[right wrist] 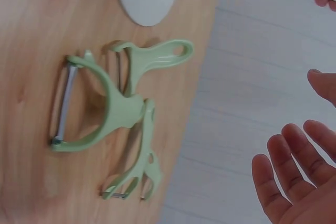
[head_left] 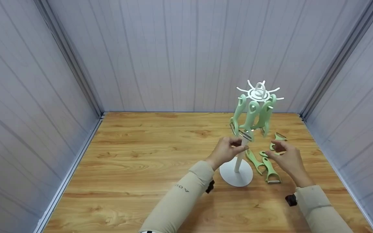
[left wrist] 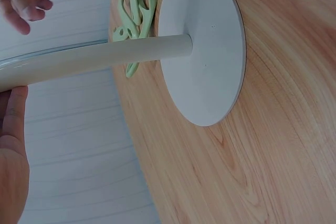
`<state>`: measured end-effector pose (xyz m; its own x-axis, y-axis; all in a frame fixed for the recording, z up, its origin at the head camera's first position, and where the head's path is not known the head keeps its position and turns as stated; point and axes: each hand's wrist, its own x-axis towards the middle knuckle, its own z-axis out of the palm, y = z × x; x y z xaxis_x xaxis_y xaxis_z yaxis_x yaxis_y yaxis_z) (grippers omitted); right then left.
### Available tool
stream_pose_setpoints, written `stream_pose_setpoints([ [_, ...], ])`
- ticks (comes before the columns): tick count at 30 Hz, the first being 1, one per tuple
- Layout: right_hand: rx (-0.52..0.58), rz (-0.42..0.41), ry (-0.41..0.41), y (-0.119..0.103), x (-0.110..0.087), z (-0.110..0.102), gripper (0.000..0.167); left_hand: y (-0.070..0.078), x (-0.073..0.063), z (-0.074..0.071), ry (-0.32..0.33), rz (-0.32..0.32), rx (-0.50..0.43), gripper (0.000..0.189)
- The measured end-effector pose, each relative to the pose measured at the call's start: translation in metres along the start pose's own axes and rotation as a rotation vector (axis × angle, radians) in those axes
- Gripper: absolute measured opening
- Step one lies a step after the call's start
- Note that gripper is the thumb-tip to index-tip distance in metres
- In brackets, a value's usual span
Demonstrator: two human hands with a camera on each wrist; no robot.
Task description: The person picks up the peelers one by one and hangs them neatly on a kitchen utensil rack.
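A white hanging stand with a round base and a ring of hooks on top stands upright on the table. Several light green peelers hang by their handle holes from its hooks. My left hand grips the pole with thumb and fingers, just below the hanging blades. To the right of the base, several more green peelers lie in a loose, overlapping group. Over that group my right hand hovers with relaxed, parted fingers and nothing in it. The right wrist view shows a wide-bladed peeler nearest.
The wooden table meets grey-white panel walls at the back and both sides. Some upper hooks of the stand carry no peeler. Metal edging runs along the left side.
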<state>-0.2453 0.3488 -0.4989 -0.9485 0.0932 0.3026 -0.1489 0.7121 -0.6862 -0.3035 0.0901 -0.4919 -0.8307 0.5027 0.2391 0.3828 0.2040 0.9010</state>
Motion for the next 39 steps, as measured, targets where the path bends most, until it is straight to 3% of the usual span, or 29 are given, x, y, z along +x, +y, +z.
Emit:
stream_pose_setpoints([
  [13, -0.054, 0.079, -0.141, 0.035, -0.006, 0.012, 0.052, 0.0, 0.0, 0.0, 0.004, 0.03, -0.006, 0.015],
  [23, -0.078, 0.19, -0.26, 0.048, -0.011, 0.017, 0.059, 0.0, 0.0, 0.001, 0.005, 0.039, -0.013, 0.013],
  [32, -0.122, 0.169, -0.329, 0.058, -0.016, 0.019, 0.063, -0.001, -0.001, 0.0, 0.001, 0.019, -0.003, 0.018],
  [39, -0.131, 0.2, -0.369, 0.061, -0.015, 0.022, 0.066, 0.0, -0.001, 0.001, -0.001, 0.022, 0.006, 0.018],
])
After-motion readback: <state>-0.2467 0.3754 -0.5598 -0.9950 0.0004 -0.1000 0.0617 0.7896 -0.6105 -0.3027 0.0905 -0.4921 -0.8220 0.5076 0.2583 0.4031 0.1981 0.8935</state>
